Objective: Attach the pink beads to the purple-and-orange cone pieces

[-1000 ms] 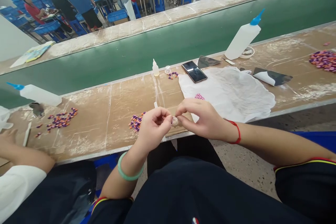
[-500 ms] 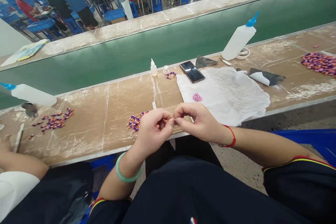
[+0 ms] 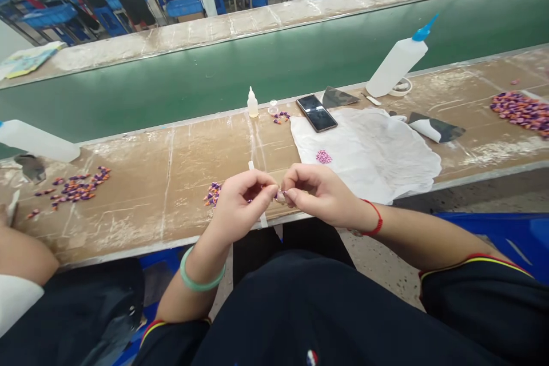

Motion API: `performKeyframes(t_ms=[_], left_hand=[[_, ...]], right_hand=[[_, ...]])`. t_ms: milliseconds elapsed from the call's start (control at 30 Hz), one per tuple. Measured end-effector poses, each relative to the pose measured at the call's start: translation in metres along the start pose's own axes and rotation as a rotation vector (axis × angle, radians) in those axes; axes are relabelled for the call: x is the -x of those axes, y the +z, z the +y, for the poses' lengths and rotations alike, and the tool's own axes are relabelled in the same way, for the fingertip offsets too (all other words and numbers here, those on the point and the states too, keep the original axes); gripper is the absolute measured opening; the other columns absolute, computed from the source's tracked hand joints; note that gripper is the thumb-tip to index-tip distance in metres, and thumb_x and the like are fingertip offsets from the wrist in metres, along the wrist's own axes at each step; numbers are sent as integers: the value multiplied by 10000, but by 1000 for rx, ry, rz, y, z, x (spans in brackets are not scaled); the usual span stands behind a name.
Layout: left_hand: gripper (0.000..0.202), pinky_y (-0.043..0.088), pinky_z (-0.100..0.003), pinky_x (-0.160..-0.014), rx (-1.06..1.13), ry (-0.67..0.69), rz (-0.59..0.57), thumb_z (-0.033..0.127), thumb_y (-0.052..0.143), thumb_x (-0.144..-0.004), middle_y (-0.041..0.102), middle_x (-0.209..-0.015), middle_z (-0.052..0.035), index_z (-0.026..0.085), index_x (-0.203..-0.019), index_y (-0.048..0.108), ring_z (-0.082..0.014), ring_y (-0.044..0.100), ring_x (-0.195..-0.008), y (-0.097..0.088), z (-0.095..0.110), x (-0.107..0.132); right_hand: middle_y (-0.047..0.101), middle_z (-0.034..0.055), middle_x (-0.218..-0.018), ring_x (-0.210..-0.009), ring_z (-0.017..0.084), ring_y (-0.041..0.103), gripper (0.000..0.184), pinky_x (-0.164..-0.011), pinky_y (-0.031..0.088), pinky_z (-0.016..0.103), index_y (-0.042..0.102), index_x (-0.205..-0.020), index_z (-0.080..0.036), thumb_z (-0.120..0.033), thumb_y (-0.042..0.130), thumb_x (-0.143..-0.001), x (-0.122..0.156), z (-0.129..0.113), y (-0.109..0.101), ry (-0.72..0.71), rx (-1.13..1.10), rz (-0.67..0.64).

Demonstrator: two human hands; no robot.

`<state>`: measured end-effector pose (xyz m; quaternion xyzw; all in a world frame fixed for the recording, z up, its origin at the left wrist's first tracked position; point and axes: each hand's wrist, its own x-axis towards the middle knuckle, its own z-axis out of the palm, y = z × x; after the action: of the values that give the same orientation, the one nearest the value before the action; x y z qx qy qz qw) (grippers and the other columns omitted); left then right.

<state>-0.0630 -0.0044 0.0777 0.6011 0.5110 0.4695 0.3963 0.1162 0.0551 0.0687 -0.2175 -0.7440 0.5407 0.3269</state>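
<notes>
My left hand is pinched, with a small purple piece at its fingertips. Opposite it, my right hand pinches too, its thumb and forefinger meeting the left fingertips; what it grips is too small to make out. Both hands are just above the table's near edge. Partly behind my left hand lies a pile of tiny purple and orange pieces. A narrow white strip shows below my left fingers. Past my right hand, tiny pink pieces lie heaped on a white cloth.
A phone, a small dropper bottle and a large tilted squeeze bottle stand or lie along the back. Another squeeze bottle and piece pile are left, near a co-worker's arm. More pieces lie right.
My hands have stayed together, and the purple piece between the fingertips shows more clearly now. The view has shifted slightly; the co-worker's arm sits further left.
</notes>
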Motion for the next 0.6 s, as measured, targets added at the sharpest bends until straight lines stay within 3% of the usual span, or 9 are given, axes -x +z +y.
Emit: performKeyframes(t_ms=[133,333,467,600], left_hand=[[226,431,-225,-461,152,-66,134,383,780,-797,629,-606,5,182,-761,682,-101,527,-482,-8,-17,5],[294,511,-231,-478,248,-173,248,423,868,-694,666,-597,-5,177,-736,712,-113,587,-478,-17,-60,28],[247,525,-224,-484,302,-250,258,362,865,-685,700,-656,-22,169,-747,724,-123,619,-524,-16,-79,44],[180,530,-214,-508,325,-275,251,304,840,-699,725,-704,-36,171,-756,733,-131,641,-587,-16,-85,51]], right_hand=[[528,-33,-650,-565,86,463,90,-529,386,216,505,-741,-186,-167,521,-827,-6,6,-10,-22,109,-82],[448,-34,-591,-549,101,369,155,-548,275,240,407,-663,-206,-199,509,-780,-20,37,-29,35,684,-404],[477,-2,-610,-562,123,322,140,-546,221,263,434,-658,-198,-168,503,-775,-31,48,-27,127,1000,-636],[504,15,-575,-519,130,266,182,-526,192,283,537,-685,-178,-200,475,-855,-40,46,-14,131,1179,-771]])
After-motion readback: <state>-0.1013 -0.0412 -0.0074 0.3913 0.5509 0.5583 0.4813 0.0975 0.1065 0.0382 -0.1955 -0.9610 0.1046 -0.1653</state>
